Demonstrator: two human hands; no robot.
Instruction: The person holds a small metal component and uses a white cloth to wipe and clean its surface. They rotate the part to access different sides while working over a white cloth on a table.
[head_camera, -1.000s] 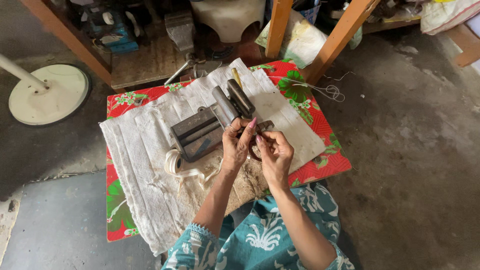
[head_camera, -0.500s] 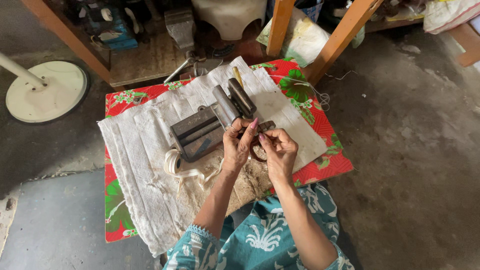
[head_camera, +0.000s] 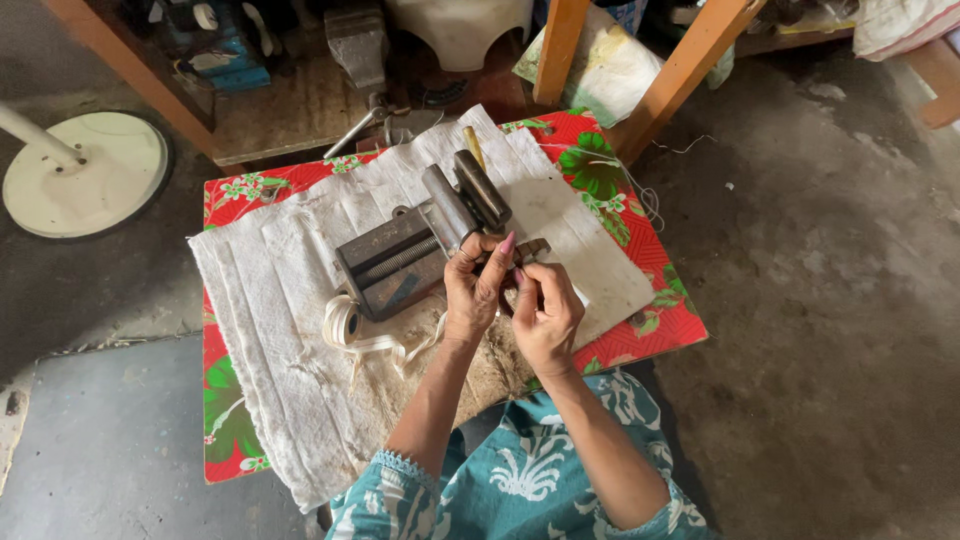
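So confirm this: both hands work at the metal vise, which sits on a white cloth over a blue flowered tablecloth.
Wrong colour: the head view shows the flowered tablecloth is red. Otherwise right: the left hand and right hand work at the metal vise on the white cloth.

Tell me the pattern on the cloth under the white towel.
Red with green leaves and white flowers: the floral cloth shows best in the head view, around the white towel.
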